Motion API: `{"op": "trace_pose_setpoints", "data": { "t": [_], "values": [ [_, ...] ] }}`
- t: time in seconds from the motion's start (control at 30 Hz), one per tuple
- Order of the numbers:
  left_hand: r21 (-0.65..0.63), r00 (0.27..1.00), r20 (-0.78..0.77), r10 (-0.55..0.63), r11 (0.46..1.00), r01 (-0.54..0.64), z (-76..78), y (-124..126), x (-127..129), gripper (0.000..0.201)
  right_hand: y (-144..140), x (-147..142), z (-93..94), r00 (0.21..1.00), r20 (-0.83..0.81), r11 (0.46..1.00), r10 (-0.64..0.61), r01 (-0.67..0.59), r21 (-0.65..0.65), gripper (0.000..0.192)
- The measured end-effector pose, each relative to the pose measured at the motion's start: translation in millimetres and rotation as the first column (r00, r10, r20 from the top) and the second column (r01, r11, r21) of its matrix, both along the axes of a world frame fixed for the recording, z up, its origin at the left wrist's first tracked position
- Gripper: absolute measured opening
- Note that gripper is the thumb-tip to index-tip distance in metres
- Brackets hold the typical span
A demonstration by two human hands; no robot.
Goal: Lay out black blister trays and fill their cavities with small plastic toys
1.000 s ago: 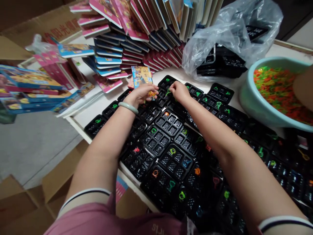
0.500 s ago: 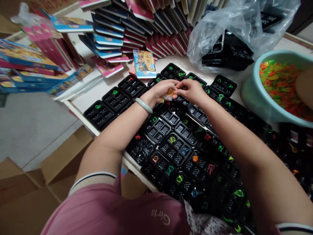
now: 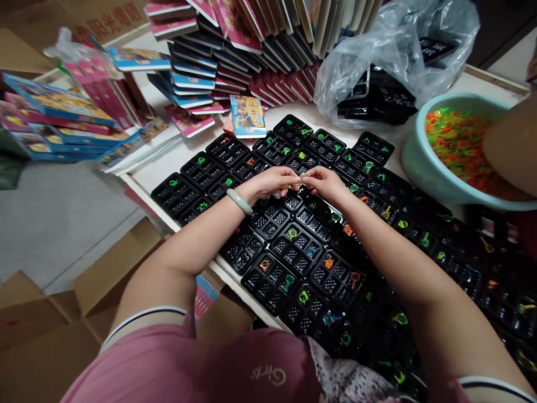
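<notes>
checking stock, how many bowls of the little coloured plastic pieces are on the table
1. The pale green bowl sits at the right edge of the table, right of the black trays, beside the plastic bag. Another could lie beyond the frame.

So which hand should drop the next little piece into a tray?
Probably the right hand. It pinches at the small pieces that the left hand cups, so its fingers look free to carry one down to the black trays just beneath.

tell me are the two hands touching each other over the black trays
Touching. The head view shows the left hand and right hand meeting fingertip to fingertip over the black trays, with no gap between them.
</notes>
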State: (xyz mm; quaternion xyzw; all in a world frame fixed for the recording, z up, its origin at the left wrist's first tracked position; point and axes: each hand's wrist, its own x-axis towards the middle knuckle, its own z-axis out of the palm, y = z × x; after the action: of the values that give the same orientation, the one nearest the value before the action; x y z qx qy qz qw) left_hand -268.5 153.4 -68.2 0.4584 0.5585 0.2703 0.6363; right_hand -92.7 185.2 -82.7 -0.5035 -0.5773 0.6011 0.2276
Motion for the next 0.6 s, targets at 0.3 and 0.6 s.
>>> {"op": "trace_pose_setpoints", "data": {
  "t": [0.3, 0.6],
  "values": [
    [0.065, 0.995, -0.019, 0.098, 0.993, -0.097, -2.6, -8, -9, 0.016, 0, 10, -12.0, 0.99, 0.077, 0.974, 0.121, -0.133, 0.185, 0.019],
    [0.26, 0.85, -0.374, 0.371, 0.922, -0.288, 5.7, 6, -80, 0.015, 0, 20, -12.7, 0.86, 0.501, 0.872, 0.096, -0.315, 0.374, 0.012]
  ]
}}
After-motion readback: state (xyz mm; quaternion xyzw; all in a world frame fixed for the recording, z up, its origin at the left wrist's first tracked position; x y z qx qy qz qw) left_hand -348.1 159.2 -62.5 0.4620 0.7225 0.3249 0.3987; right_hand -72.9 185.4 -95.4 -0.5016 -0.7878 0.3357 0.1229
